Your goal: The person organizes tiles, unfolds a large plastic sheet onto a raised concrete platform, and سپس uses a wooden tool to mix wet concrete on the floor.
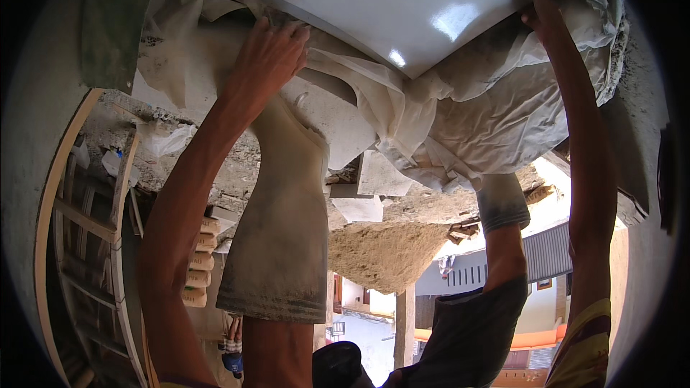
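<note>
A large glossy white tile (377, 5) with a brown smear near its upper left edge fills the top centre, one corner pointing down. My left hand (277, 46) is curled at its lower left edge, and the fingertips are partly hidden. At the right edge my right hand (535, 11) grips the tile, its upper fingers blurred and in shade. Crumpled translucent plastic sheeting (496, 118) lies below and around the tile's corner. Between my arms are two legs in dusty grey footwear or leg coverings (285, 226), with dark shorts (474, 328) at the lower right.
A wooden ladder (116, 226) stands at the left beside stacked printed bags (199, 264). Broken white tile pieces (380, 172) lie on rubble near a sand heap (388, 253). A green board (116, 21) is at upper left. Another person (233, 350) appears upside down, far off.
</note>
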Tool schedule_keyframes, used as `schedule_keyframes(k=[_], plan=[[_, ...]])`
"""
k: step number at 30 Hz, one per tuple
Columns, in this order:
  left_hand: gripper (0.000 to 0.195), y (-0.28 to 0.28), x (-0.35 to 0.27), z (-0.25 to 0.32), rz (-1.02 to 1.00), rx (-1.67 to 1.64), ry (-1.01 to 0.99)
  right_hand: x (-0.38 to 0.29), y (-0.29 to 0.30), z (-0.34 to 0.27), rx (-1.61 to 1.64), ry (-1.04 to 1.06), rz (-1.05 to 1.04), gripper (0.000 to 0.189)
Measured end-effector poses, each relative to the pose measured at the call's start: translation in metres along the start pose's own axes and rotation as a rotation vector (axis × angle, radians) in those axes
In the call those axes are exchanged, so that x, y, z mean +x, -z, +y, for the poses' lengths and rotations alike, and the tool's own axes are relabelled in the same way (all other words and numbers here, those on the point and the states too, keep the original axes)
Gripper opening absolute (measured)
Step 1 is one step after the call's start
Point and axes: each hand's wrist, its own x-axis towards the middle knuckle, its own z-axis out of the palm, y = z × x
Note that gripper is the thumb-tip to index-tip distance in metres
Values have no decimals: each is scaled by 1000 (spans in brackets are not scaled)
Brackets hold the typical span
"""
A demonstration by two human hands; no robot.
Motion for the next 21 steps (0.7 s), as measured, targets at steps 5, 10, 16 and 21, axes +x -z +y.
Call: schedule_keyframes(k=[5,10,16,21], plan=[[17,-6,-11,-27,40,132,186,-23,-11,-5,-2,45,-2,67],[18,18,-11,-67,294,183,-73,-61,-34,-14,-147,114,145,83],[14,22,33,-95,100,-164,-110,-59,-9,20,63,358,324,77],[17,58,-18,-99,-64,-183,52,-276,-213,10,-310,951,-68,70]])
